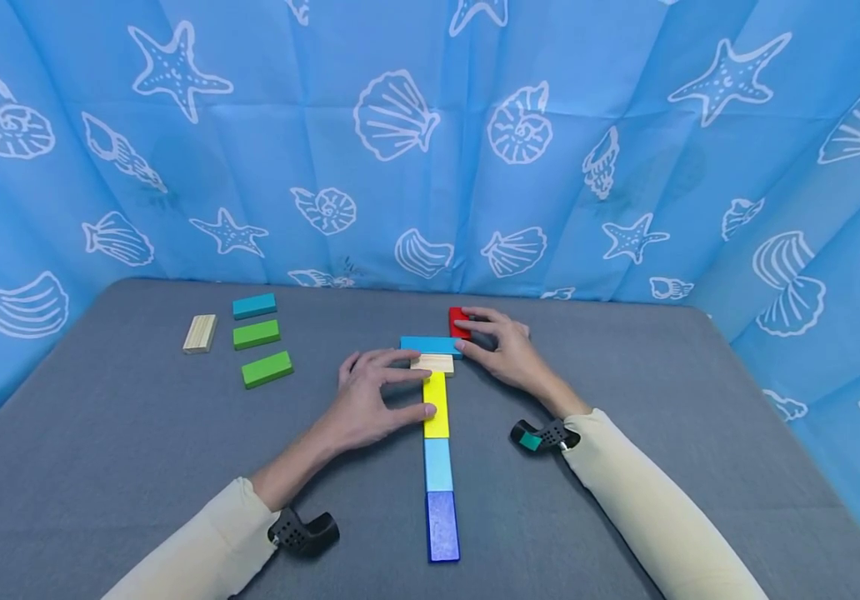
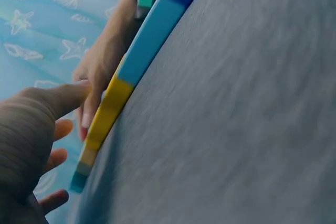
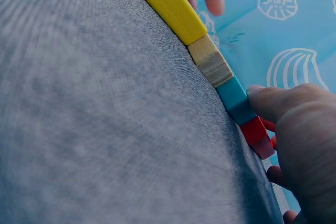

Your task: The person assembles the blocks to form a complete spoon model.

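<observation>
A column of wooden blocks runs up the table: dark blue, light blue, yellow and plain wood. Across its far end lies a teal block, with a red block standing off its right end. My left hand hovers around the yellow and plain blocks, fingers spread, thumb over the yellow one's side. Index and middle fingers of my right hand reach onto the red block, while its thumb rests at the teal block's right end.
On the left of the grey table lie another plain wood block, a second teal block and two green blocks, one nearer and one farther. A blue shell-print curtain hangs behind the table.
</observation>
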`<state>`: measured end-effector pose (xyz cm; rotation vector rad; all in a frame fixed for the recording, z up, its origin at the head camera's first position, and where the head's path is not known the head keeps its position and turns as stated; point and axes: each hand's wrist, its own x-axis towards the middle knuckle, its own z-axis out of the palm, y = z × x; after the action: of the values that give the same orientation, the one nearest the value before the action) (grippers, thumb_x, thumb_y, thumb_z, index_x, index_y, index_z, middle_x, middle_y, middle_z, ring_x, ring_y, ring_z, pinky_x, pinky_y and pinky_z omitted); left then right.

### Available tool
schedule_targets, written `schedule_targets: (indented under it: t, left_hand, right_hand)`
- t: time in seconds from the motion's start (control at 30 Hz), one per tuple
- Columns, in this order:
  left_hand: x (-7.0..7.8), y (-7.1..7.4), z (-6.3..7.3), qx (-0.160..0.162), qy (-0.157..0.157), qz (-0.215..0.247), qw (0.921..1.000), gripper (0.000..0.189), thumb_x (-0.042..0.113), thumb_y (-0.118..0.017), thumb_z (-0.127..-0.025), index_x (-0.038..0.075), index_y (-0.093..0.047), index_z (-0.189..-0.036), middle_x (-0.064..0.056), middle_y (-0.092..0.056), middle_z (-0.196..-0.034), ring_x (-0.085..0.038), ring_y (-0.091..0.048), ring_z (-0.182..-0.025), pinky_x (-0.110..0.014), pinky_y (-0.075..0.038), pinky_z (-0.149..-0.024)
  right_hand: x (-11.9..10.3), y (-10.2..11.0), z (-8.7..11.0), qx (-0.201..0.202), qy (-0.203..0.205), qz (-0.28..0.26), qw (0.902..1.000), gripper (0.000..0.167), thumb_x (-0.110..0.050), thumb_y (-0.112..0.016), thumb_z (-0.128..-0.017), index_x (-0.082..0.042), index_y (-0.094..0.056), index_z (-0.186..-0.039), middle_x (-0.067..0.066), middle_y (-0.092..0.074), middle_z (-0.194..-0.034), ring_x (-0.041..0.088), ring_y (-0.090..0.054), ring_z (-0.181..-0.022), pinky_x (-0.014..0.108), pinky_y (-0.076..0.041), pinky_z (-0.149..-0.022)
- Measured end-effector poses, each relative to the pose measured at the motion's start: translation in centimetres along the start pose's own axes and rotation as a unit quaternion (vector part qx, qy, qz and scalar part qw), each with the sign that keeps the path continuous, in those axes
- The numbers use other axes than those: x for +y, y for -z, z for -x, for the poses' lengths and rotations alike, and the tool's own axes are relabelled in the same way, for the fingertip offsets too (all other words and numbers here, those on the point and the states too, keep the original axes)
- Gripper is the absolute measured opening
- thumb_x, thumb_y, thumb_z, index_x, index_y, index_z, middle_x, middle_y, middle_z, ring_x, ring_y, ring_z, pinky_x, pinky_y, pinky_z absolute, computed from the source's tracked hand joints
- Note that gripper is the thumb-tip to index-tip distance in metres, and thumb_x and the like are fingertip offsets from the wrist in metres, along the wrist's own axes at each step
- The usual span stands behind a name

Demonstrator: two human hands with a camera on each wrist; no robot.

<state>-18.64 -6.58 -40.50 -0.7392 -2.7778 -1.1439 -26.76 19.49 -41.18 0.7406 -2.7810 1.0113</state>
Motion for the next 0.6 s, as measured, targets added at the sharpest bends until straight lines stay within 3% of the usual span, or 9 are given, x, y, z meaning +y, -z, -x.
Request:
schedule_targets:
  t: [0.13, 0.27, 0.43, 0.6]
  left_hand:
    - [-0.1, 1.5, -0.3, 0.031, -0.009, -0.021, 0.9992, 0.053, 0.043, -0.080, -0.086, 0.020, -0.070, -0.133, -0.005, -0.055, -0.147, -0.034, -0.040, -0.140, -0.068, -0.008, -0.115]
    - [-0.7, 3.8, -0.6, 0.068, -0.010, -0.045, 0.9966, 0.052, 0.038, -0.080, -0.087, 0.015, -0.069, -0.133, -0.008, -0.056, -0.146, -0.035, -0.044, -0.138, -0.067, -0.012, -0.115]
    - [-2.4, 7.2, -0.7, 0.114, 0.000, -0.053, 0.9921, 0.050, 0.031, -0.079, -0.089, 0.010, -0.068, -0.133, -0.013, -0.056, -0.145, -0.037, -0.045, -0.138, -0.066, -0.021, -0.113]
    - [-4.4, 10.8, -0.2, 0.137, 0.033, -0.043, 0.9891, 0.053, 0.032, -0.076, -0.093, 0.006, -0.064, -0.137, -0.017, -0.052, -0.147, -0.041, -0.042, -0.139, -0.066, -0.031, -0.109]
  right_hand:
    - [0.0, 0.0, 0.0, 0.001, -0.001, -0.003, 1.0000, 0.047, -0.027, -0.071, -0.096, -0.008, -0.063, -0.138, 0.013, -0.047, -0.153, 0.037, -0.039, -0.141, 0.062, -0.020, -0.107]
    - [0.0, 0.0, 0.0, 0.000, -0.007, -0.005, 1.0000, 0.047, -0.027, -0.071, -0.096, -0.008, -0.063, -0.138, 0.013, -0.047, -0.153, 0.036, -0.039, -0.141, 0.061, -0.020, -0.108]
    - [0.0, 0.0, -0.1, -0.002, -0.010, -0.004, 0.9999, 0.046, -0.027, -0.071, -0.096, -0.009, -0.064, -0.138, 0.012, -0.047, -0.153, 0.035, -0.039, -0.141, 0.060, -0.019, -0.109]
    - [0.1, -0.1, -0.1, 0.000, -0.008, -0.006, 0.9999, 0.045, -0.026, -0.071, -0.096, -0.009, -0.064, -0.138, 0.012, -0.048, -0.152, 0.035, -0.040, -0.141, 0.060, -0.020, -0.109]
